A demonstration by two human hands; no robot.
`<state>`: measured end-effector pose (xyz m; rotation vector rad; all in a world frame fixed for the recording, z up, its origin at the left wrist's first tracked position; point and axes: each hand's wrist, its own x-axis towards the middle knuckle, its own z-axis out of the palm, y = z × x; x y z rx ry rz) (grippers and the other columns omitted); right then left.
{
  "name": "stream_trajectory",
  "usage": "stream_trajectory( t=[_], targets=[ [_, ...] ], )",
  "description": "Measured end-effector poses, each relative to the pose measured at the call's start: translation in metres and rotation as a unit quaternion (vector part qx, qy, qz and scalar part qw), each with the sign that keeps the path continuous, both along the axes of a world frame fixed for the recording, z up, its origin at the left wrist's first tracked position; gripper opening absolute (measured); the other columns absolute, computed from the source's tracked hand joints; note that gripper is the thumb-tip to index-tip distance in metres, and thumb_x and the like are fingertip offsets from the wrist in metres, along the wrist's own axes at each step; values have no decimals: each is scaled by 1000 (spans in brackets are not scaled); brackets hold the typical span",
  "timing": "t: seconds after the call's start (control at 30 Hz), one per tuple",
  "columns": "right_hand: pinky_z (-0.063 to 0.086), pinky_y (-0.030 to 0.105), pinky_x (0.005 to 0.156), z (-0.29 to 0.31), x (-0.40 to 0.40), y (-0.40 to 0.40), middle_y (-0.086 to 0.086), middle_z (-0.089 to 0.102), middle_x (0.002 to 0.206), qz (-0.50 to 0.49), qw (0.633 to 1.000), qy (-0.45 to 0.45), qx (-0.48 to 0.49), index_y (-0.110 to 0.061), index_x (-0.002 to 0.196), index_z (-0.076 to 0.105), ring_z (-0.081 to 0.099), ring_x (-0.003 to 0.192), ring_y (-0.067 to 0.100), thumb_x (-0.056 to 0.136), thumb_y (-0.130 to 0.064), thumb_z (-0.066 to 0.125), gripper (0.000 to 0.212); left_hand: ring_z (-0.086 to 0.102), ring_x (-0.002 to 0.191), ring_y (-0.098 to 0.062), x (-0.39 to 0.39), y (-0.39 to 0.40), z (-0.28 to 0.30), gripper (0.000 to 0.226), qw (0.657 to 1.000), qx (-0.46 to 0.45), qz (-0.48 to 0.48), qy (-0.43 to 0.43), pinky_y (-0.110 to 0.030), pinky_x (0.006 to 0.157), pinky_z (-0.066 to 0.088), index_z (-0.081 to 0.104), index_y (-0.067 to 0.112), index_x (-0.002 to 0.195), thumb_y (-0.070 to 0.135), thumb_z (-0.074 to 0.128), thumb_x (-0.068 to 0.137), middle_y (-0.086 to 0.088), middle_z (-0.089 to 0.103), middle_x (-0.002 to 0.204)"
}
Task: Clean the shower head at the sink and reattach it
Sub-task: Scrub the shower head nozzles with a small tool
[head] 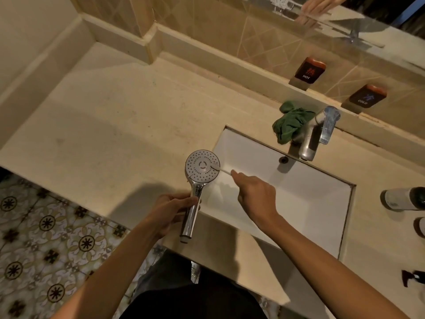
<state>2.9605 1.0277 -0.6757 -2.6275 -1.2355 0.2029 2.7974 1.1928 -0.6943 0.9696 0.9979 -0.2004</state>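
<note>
A chrome shower head [202, 166] with a round white spray face points up toward me at the left edge of the white sink [322, 203]. My left hand [171, 210] grips its chrome handle from the left. My right hand [255, 194] holds a thin white toothbrush [218, 168], whose bristle end rests on the right side of the spray face. The brush handle disappears into my fingers.
A chrome faucet [310, 139] stands at the back of the sink, with a crumpled green cloth [291, 123] beside it on the beige counter [115, 125]. HOT [309, 70] and COLD [366, 96] labels sit on the ledge. Bottles [402, 199] stand at the right. Patterned floor tiles lie lower left.
</note>
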Motion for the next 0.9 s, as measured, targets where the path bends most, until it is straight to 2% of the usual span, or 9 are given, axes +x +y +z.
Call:
stream_trajectory(
  t=[0.13,0.23,0.33,0.4,0.5,0.57,0.67,0.8,0.9],
  targets=[
    [53,30,40,-1,-9,1,8,71,66,43,999,3,-7,-10,118,77,65,51,27,68,18,81,58,74,75,-10,3,-1,0,17,1000,10,-12,-1,-19,60,56,80,11,102,15,72,88,-6,80,93],
    [37,22,46,2,1,3,8,71,64,-2,1000,5,16,-13,115,79,65,51,28,70,15,79,53,74,75,-12,3,2,-1,16,1000,14,-11,-4,-20,61,57,80,9,102,14,72,89,-7,79,92],
    [37,22,49,1,0,6,11,73,67,6,1000,26,-1,-13,120,77,66,54,30,75,15,75,53,74,80,-15,4,3,-2,17,1000,9,-15,-6,-22,63,58,80,8,103,15,72,89,-10,79,96],
    [48,27,54,1,-3,8,12,78,81,22,998,52,-10,-16,129,72,71,67,33,84,12,68,54,74,78,-15,4,4,-4,17,1000,5,-14,0,-23,63,58,80,7,102,15,73,88,-12,79,97],
    [64,39,77,2,8,8,8,77,122,53,996,61,49,-19,137,67,75,103,34,87,12,66,59,75,79,-16,-1,4,-5,19,1000,-11,-7,1,-23,63,59,80,8,102,16,74,86,-12,79,98],
    [66,45,78,0,9,7,7,70,134,92,992,49,69,-18,142,63,75,105,36,82,16,70,69,75,81,-17,-2,4,-5,21,1000,-18,-7,-3,-24,65,59,80,8,103,17,74,86,-12,79,98],
    [65,44,73,-6,4,6,12,75,122,123,989,43,62,-23,153,48,74,89,35,84,17,67,82,75,80,-17,-2,5,-3,21,1000,-24,-3,-8,-25,66,59,80,8,105,16,73,87,-11,79,97],
    [62,42,60,-14,5,4,16,77,105,92,991,44,82,-12,143,58,69,74,34,73,27,68,81,75,80,-19,-4,5,-2,22,1000,-23,-12,-3,-24,65,58,79,7,106,17,73,88,-10,80,95],
    [59,39,53,-16,-11,-2,15,73,88,135,985,77,74,-8,140,60,65,68,28,71,28,69,78,74,83,-21,-9,4,-6,22,1000,-24,-13,10,-27,67,58,79,7,106,17,73,87,-10,79,93]
  ],
)
